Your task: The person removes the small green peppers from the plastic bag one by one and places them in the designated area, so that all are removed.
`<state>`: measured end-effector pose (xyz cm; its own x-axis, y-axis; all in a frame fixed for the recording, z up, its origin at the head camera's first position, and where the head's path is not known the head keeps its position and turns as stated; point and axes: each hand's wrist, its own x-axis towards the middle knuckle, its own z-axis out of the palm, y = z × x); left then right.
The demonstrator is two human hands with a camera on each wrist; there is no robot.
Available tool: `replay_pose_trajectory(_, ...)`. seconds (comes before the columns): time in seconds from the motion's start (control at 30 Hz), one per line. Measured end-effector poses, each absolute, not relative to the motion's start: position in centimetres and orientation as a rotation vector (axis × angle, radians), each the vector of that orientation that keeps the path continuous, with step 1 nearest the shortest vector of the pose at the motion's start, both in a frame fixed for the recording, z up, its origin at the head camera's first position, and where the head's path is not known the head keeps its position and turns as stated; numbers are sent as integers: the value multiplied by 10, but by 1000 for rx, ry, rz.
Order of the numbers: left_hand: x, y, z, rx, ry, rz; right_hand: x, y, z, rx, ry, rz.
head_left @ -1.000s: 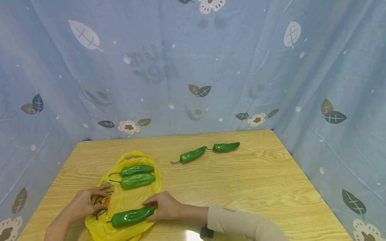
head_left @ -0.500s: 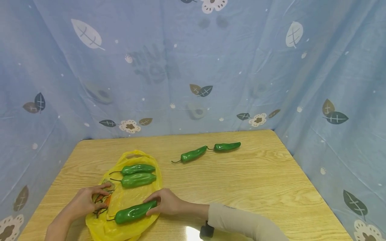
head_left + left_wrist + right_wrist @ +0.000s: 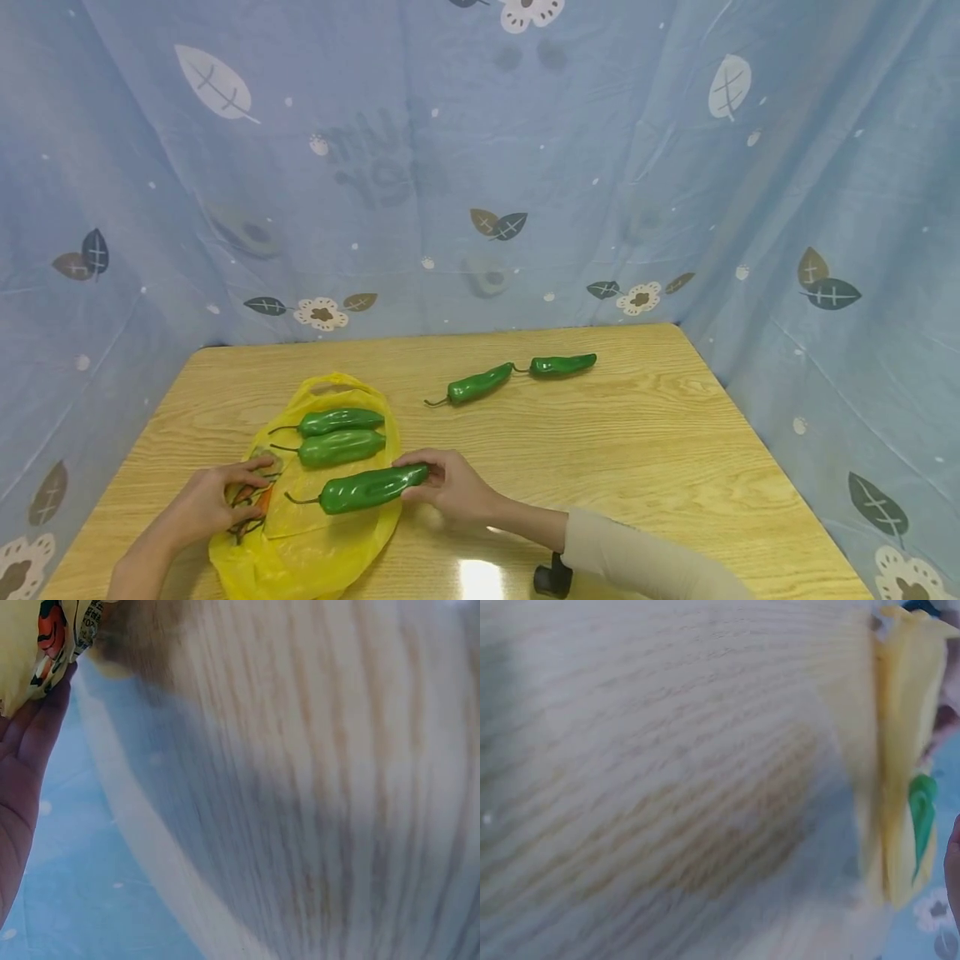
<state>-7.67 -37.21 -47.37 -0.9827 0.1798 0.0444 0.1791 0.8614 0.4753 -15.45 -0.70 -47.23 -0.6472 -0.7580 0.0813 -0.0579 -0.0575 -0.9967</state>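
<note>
My right hand (image 3: 453,487) grips a long green chili pepper (image 3: 367,490) by its tip end, the stem pointing left. This pepper hangs above the right part of a yellow plastic bag (image 3: 300,558) spread on the table. Two more green chili peppers, one farther back (image 3: 341,421) and one nearer (image 3: 341,448), lie side by side on the bag. At the bag's left edge my left hand (image 3: 198,504) holds the plastic between thumb and fingers, over an orange and dark print (image 3: 262,498). In the left wrist view, yellow film (image 3: 19,667) meets the left hand's fingers.
Two further green chili peppers, one on the left (image 3: 480,385) and one on the right (image 3: 562,365), lie end to end toward the back of the wooden table (image 3: 637,467). A blue patterned curtain (image 3: 480,167) closes off the back and sides.
The right hand has lifted the pepper off the bag and moved it back and to the right. The left hand stays at the bag's left edge.
</note>
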Motion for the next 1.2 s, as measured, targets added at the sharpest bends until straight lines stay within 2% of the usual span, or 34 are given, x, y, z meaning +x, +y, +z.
replay_pose_trajectory(0.33, -91, -366, -475, 353, 3004, 749, -156, 45, -462, -1074, 1812, -1750)
replay_pose_trajectory(0.73, -87, -377, -486, 423, 3024, 721, -130, 82, -480, -1094, 1667, -1734)
replay_pose_trajectory(0.93, -83, -387, -485, 289, 2945, 721, -121, 89, -486, -1125, 1627, -1734)
replay_pose_trajectory(1.2, -82, -390, -490, 372, 2996, 737, -114, 112, -484, -1042, 1678, -1713)
